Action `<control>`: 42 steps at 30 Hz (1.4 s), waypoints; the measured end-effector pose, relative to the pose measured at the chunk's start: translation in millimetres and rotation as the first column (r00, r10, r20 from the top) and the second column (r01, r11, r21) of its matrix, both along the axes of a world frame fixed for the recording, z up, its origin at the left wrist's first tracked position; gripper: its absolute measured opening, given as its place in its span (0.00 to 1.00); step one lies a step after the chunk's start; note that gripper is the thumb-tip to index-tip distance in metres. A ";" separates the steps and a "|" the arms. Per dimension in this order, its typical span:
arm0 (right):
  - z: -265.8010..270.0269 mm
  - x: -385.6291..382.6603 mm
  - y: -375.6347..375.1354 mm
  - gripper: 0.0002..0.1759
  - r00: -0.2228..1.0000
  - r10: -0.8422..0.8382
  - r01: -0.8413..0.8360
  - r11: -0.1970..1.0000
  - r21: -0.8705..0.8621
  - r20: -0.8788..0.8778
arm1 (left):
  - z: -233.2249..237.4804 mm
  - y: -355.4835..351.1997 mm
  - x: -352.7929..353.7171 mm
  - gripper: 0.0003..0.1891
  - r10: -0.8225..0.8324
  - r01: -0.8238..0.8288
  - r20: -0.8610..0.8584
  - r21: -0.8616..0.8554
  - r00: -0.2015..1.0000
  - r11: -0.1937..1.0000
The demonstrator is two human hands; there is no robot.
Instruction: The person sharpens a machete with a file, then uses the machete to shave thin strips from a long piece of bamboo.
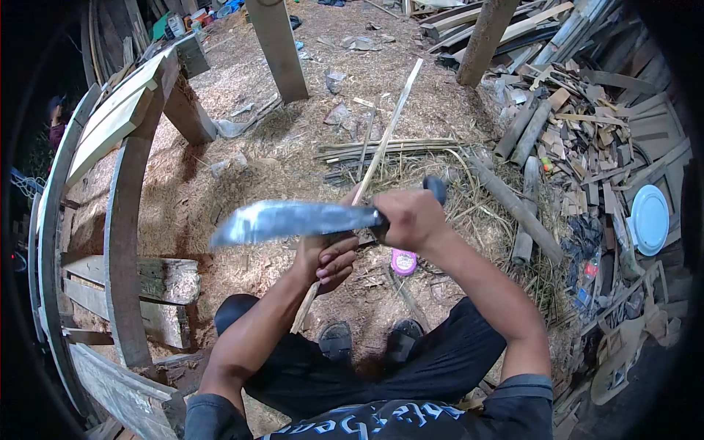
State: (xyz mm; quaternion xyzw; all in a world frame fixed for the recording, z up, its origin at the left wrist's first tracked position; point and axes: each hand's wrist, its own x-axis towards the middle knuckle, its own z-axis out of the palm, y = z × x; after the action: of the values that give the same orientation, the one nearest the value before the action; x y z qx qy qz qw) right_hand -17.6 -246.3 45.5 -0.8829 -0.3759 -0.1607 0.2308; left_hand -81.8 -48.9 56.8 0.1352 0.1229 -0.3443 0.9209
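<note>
A broad-bladed machete (293, 221) lies across the middle of the view, its tip to the left. My right hand (411, 218) is wrapped round its black handle. Behind and below the blade, my left hand (328, 258) closes on a long, thin wooden strip (391, 125). This strip runs diagonally from the upper middle down between my knees, and the blade crosses in front of it. Whether the blade touches the strip cannot be made out. A pink round object (403, 262) is on the ground just below my right hand.
Wooden frames (125, 242) stand at the left. Two posts (279, 51) rise ahead. Thin sticks (396, 149) lie beyond my hands. Wood scraps (572, 139), logs (513, 202) and a light-blue plastic lid (650, 220) are at the right. Shavings cover the ground.
</note>
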 end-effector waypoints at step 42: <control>16.6 33.4 -30.3 0.07 0.473 0.444 0.565 0.510 0.649 -0.761 | -8.3 -29.1 -6.6 0.24 -0.206 -0.280 0.461 0.777 0.863 0.564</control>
State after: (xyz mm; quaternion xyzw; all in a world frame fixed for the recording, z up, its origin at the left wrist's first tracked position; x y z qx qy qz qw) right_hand 15.8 -276.6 62.1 -0.6047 -0.0287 0.1434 0.7829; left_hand -88.4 -78.1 48.5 0.6309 0.0276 -0.1782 0.7546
